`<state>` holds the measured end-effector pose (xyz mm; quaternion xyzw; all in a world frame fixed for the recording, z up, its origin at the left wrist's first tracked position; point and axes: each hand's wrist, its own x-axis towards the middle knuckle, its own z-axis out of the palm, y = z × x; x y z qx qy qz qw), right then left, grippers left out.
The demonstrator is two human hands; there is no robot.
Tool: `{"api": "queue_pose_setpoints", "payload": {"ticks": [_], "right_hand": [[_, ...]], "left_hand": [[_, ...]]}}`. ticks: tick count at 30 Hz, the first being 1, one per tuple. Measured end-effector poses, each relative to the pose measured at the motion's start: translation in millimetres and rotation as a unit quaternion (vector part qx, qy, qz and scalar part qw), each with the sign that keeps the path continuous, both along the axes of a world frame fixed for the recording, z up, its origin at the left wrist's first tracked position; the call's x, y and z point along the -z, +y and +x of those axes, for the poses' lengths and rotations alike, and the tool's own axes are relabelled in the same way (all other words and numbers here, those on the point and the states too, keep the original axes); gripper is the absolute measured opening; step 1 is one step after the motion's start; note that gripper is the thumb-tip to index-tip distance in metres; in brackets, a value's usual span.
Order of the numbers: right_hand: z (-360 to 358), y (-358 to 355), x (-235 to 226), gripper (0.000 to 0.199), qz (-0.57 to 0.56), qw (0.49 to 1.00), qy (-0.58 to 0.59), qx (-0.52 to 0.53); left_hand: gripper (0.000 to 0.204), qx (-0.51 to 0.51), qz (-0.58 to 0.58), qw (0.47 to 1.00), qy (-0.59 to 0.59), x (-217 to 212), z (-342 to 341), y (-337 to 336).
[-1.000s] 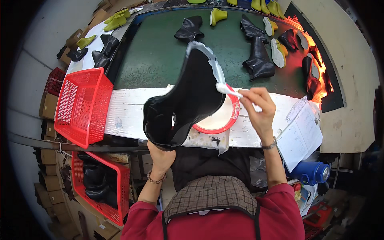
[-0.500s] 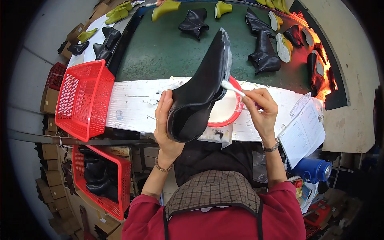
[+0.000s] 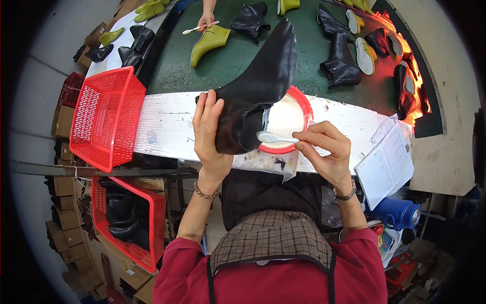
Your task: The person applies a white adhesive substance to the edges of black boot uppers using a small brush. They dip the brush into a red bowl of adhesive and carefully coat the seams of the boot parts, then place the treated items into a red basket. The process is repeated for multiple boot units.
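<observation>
Head view: left hand [image 3: 208, 142] cups black leather boot [image 3: 255, 81], right hand [image 3: 329, 152] pinches white-handled brush [image 3: 281, 139], now lowered, apparently working another edge [image 3: 265, 120]

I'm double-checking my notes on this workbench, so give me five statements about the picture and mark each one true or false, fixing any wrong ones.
1. The left hand holds a black boot. True.
2. The right hand is empty. False: it holds a white brush.
3. The contents of the red-rimmed tub look creamy white. True.
4. The blue bottle is at the person's left. False: it is at the person's right, near the open notebook.
5. Another person's hand is at a yellow-green boot. True.
</observation>
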<state>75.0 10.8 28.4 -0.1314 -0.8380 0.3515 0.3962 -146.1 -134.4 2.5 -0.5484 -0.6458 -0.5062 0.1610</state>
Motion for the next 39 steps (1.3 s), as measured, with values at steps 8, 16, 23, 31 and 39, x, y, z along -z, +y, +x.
{"api": "queue_pose_setpoints", "payload": {"ticks": [8,16,23,31,39], "right_hand": [[-2.6,10.5,-9.8,0.014,-0.089,0.99,-0.107,0.032],[-0.1,50.8,34.2,0.009,0.186,0.928,-0.281,0.161],[7.5,56.3,22.2,0.013,0.019,0.958,-0.242,0.15],[-24.1,67.4,-27.4,0.017,0.069,0.997,-0.019,0.033],[-16.7,72.6,-23.4,0.014,0.059,0.997,-0.038,0.01]], "left_hand": [[0.058,-0.014,-0.018,0.999,-0.046,-1.1,-14.9,-7.7],[0.054,0.054,-0.09,0.885,-0.453,-40.9,-65.2,-58.9],[0.05,0.11,-0.175,0.803,-0.558,-44.2,-97.1,-83.9],[0.061,0.196,-0.212,0.732,-0.617,-40.3,-93.5,-76.4],[0.083,0.202,-0.194,0.736,-0.616,-46.9,-97.3,-85.6]]}}
